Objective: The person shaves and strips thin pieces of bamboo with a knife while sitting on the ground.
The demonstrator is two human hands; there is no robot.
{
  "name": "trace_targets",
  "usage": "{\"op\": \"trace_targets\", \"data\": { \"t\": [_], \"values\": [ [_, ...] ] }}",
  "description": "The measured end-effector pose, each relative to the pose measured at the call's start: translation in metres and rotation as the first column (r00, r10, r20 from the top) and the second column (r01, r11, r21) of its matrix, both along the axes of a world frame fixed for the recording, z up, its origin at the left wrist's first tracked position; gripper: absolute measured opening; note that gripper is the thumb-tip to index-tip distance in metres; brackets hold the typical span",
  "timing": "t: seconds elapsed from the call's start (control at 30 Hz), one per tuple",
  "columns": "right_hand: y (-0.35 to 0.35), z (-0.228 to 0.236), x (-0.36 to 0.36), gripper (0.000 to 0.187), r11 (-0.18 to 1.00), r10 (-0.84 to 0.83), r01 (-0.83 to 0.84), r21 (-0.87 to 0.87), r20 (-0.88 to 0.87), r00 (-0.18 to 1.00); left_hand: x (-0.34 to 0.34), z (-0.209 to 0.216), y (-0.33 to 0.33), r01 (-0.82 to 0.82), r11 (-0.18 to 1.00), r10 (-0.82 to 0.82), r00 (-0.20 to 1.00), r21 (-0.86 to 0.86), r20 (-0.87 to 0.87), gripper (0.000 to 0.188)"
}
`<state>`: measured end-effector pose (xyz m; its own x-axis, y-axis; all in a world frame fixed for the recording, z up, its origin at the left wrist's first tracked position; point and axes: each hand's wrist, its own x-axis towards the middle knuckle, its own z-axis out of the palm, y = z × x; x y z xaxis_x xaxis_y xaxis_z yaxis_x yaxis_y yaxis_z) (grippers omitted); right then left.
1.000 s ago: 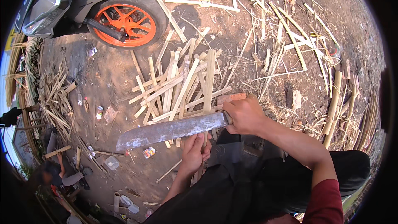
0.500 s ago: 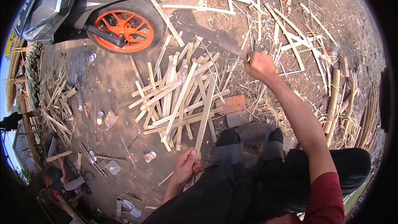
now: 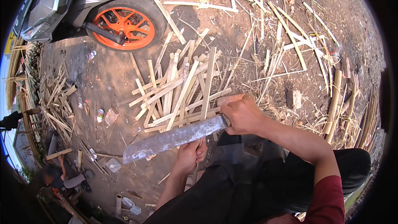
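Observation:
My right hand [image 3: 243, 115] is closed round the handle of a machete [image 3: 174, 138]. Its broad, worn grey blade lies across the view, pointing left, just above my left hand. My left hand [image 3: 188, 157] grips the near end of a split bamboo strip [image 3: 209, 83], which stretches away from me over a heap of bamboo strips [image 3: 169, 93]. The blade crosses in front of the strip's lower part and hides the join; whether it touches the strip I cannot tell. A reddish brick [image 3: 230, 98] is partly covered by my right hand.
A motorcycle's front wheel [image 3: 123, 24] with an orange rim stands at the upper left. Long strips [image 3: 290, 37] are scattered at the upper right, beside bamboo poles [image 3: 333, 103]. Another pile [image 3: 58, 99] lies left. Another person [image 3: 62, 178] sits at the lower left.
My right hand has brought the machete down and toward me, from raised at the upper right to just above my left hand. The held strip's far end has swung slightly and risen.

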<state>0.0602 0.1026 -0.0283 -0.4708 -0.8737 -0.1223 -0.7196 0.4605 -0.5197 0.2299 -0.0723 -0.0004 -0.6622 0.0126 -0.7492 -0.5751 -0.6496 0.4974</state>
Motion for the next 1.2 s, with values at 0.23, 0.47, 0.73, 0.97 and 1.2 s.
{"op": "trace_targets", "data": {
  "t": [0.23, 0.47, 0.73, 0.97, 1.2],
  "values": [
    [-0.009, -0.066, -0.091, 0.032, 0.819, -0.467, 0.452, 0.353, -0.047, 0.883, 0.033, 0.002, 0.004, 0.02, 0.999, -0.023, 0.996, 0.044, 0.088, 0.031],
    [0.057, -0.069, -0.172, 0.035, 0.443, -0.887, 0.841, 0.311, 0.29, 0.36, 0.088, -0.025, -0.034, -0.157, 0.845, 0.161, 0.986, 0.511, 0.037, 0.026],
    [-0.039, -0.002, -0.025, 0.025, 0.661, -0.165, 0.723, 0.2, 0.979, -0.119, 0.001, -0.063, -0.014, 0.012, 0.437, 0.161, 0.983, 0.899, -0.092, 0.034],
    [-0.042, -0.019, -0.052, 0.02, 0.449, -0.198, 0.879, 0.159, 0.977, -0.075, 0.031, -0.039, -0.016, 0.275, 0.902, -0.281, 0.959, 0.333, -0.032, 0.08],
    [-0.015, -0.038, -0.06, 0.03, 0.562, -0.701, 0.819, 0.118, 0.594, 0.395, 0.029, -0.032, -0.001, 0.397, 0.833, -0.323, 0.914, -0.385, 0.244, 0.031]
  ]
}}
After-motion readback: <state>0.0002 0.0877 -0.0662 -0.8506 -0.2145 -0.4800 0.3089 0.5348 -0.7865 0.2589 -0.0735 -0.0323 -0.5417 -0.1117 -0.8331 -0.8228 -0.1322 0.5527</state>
